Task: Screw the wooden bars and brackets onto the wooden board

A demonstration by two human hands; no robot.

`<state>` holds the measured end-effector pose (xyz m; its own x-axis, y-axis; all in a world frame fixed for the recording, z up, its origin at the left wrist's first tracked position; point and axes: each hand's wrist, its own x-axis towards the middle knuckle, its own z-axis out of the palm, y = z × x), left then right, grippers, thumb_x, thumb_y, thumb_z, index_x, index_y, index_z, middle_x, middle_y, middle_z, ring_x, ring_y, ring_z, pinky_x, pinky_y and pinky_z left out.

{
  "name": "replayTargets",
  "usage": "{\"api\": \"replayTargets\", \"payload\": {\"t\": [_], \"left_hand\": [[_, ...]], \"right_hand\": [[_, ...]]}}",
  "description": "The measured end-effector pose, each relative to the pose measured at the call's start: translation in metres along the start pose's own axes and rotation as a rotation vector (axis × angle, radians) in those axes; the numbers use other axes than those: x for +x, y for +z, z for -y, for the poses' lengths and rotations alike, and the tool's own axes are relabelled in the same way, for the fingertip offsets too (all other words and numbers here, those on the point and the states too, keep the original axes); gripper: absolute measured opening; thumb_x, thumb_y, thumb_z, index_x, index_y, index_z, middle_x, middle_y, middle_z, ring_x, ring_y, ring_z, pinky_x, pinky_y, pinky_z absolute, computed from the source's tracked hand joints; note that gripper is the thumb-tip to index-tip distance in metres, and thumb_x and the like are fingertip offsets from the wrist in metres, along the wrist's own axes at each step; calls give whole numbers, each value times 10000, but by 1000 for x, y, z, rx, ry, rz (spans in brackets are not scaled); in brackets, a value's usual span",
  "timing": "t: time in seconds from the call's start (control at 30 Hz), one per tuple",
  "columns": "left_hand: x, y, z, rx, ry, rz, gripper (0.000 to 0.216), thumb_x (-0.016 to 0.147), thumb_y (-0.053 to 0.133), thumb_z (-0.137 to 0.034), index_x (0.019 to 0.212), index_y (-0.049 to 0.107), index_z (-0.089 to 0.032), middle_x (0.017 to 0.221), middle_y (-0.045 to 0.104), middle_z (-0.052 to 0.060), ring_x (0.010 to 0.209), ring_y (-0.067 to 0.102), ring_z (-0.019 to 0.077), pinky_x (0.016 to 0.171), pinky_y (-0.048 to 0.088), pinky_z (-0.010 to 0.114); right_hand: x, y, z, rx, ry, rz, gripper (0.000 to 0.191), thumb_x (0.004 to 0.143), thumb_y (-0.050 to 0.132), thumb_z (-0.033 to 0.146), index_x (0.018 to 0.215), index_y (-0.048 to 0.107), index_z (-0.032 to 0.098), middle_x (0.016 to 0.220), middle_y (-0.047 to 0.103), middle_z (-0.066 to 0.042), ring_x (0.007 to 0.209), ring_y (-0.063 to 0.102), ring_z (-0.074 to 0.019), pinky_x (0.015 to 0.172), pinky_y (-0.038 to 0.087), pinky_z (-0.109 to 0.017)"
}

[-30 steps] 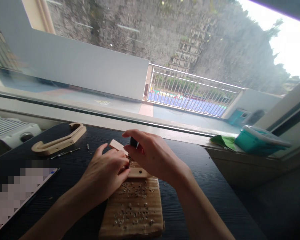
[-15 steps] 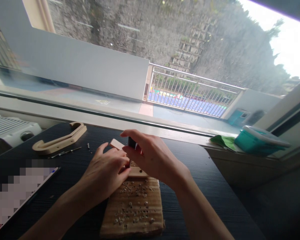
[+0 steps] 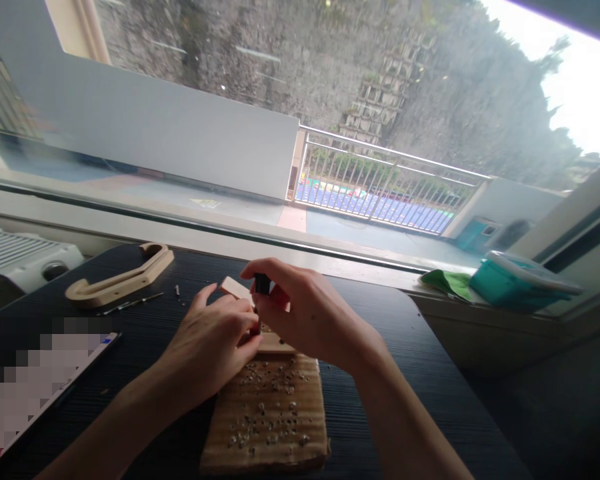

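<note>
My left hand is closed on a pale wooden piece, pressing it down at the far end of a cardboard pad. My right hand grips a small screwdriver with a black and red handle, held upright with its tip down on the wooden piece. The cardboard pad lies on the dark table and is dotted with many small holes and wood crumbs. The tool's tip is hidden between my fingers.
A curved wooden part lies at the far left of the table, with thin metal bits beside it. A tablet sits at the left edge. On the window sill at right are a teal box and a green cloth.
My right hand's fingers have curled further round the screwdriver handle, turning it slightly. The left hand and the wooden piece have stayed in place.
</note>
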<state>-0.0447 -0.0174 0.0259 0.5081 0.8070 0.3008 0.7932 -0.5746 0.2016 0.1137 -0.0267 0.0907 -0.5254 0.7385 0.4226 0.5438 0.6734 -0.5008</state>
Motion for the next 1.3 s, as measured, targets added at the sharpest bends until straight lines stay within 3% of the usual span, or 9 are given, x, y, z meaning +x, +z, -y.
{"api": "replayTargets", "payload": {"t": [0.2, 0.37, 0.53, 0.8, 0.97, 1.03, 1.3], "left_hand": [[0, -1, -2, -16, -4, -17, 174, 768, 518, -267, 679, 664, -231, 927, 704, 21, 956, 592, 251, 1024, 219, 537], [0, 0, -2, 19, -17, -5, 200, 774, 501, -257, 695, 684, -240, 818, 699, 27, 905, 597, 237, 1021, 223, 536], [-1, 2, 0, 27, 3, -13, 216, 781, 480, -251, 707, 683, -244, 883, 693, 26, 899, 594, 225, 1011, 232, 536], [0, 2, 1, 19, -10, -6, 211, 767, 484, -248, 652, 661, -242, 851, 686, 12, 878, 599, 221, 1020, 221, 540], [-1, 2, 0, 18, -3, -38, 197, 766, 489, -249, 705, 676, -248, 884, 694, 22, 913, 597, 239, 1013, 242, 536], [-1, 2, 0, 20, -4, -39, 207, 768, 483, -249, 688, 675, -243, 883, 691, 24, 912, 597, 240, 1009, 249, 533], [-1, 3, 1, 7, -3, -19, 205, 764, 491, -249, 635, 649, -231, 814, 682, 14, 855, 592, 211, 1025, 224, 546]], "right_hand": [[0, 1, 0, 16, 4, 1, 250, 853, 506, 156, 1090, 563, 213, 825, 624, 0, 710, 552, -94, 660, 396, -211], [2, 1, -2, -34, 28, 17, 232, 852, 544, 246, 1078, 556, 191, 830, 631, -14, 675, 546, -98, 619, 392, -216], [0, 0, -2, -22, 2, -18, 311, 839, 520, 156, 1145, 545, 208, 957, 637, -24, 711, 552, -88, 660, 404, -216], [3, 1, -5, -68, 30, -44, 216, 860, 536, 274, 1049, 602, 193, 829, 644, -12, 674, 552, -95, 623, 392, -212], [0, 1, -3, -27, -18, -30, 313, 834, 512, 149, 1136, 580, 198, 989, 645, -30, 725, 560, -88, 663, 412, -207], [-1, 1, -3, -4, -21, -33, 317, 839, 490, 125, 1127, 592, 209, 961, 651, -19, 723, 563, -84, 673, 414, -202], [2, 1, -6, -86, 27, -58, 235, 859, 540, 314, 1047, 611, 192, 817, 647, -11, 645, 544, -92, 603, 394, -214]]}}
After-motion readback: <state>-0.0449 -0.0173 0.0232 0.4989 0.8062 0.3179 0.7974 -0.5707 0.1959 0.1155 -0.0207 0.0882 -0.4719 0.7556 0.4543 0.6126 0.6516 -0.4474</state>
